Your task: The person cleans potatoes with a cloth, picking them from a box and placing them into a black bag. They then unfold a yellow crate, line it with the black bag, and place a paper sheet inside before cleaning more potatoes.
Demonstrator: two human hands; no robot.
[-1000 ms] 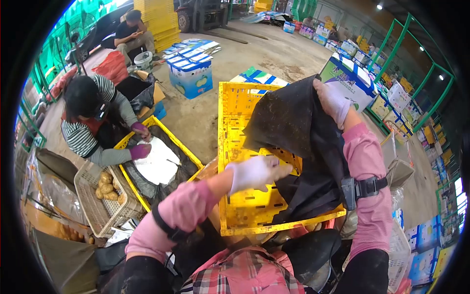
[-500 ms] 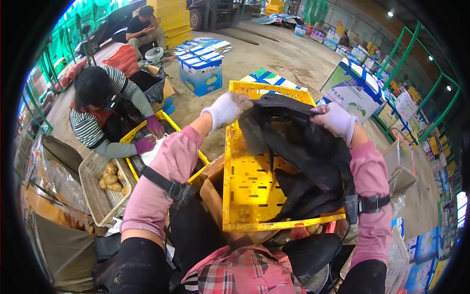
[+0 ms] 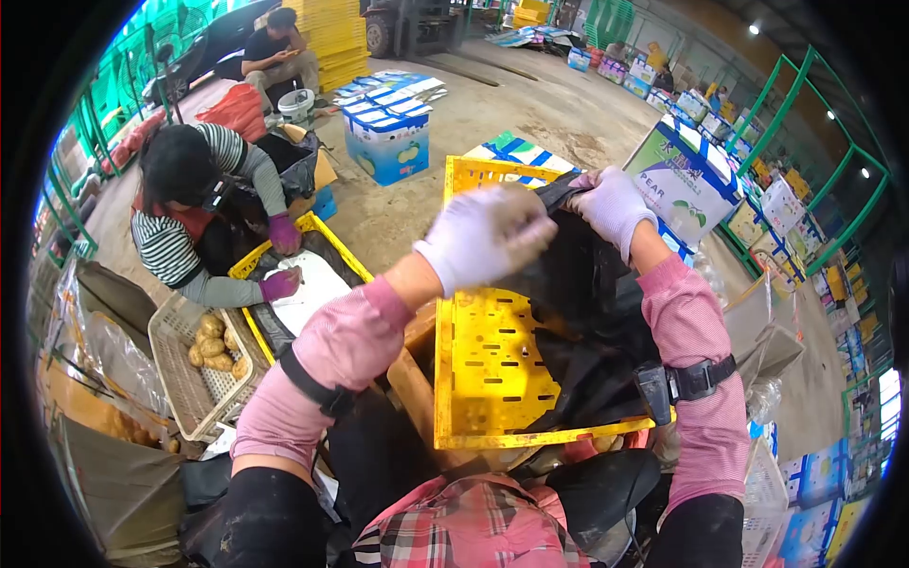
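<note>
A yellow plastic crate (image 3: 500,355) with a slotted floor sits at my knees. A thin black plastic liner (image 3: 592,293) hangs over its right half, bunched and creased. My right hand (image 3: 614,216), in a pale knit glove, pinches the liner's upper edge above the crate's far right part. Beside it, my left hand (image 3: 488,237), gloved the same way, hovers over the crate near that same edge. Motion smears its fingers, so I cannot make out whether they grip the plastic.
To my left a co-worker (image 3: 204,204) in purple gloves handles a white sheet (image 3: 317,292) over a black-lined yellow crate (image 3: 254,327). A white basket (image 3: 194,398) holds several potato-like round items (image 3: 213,341). Printed cartons (image 3: 386,147) stand ahead, and a pear box (image 3: 677,175) at right.
My left hand has moved right, from the crate's far left side toward my right hand. The liner's upper edge has drawn together rightward, and the co-worker's white sheet shows more.
</note>
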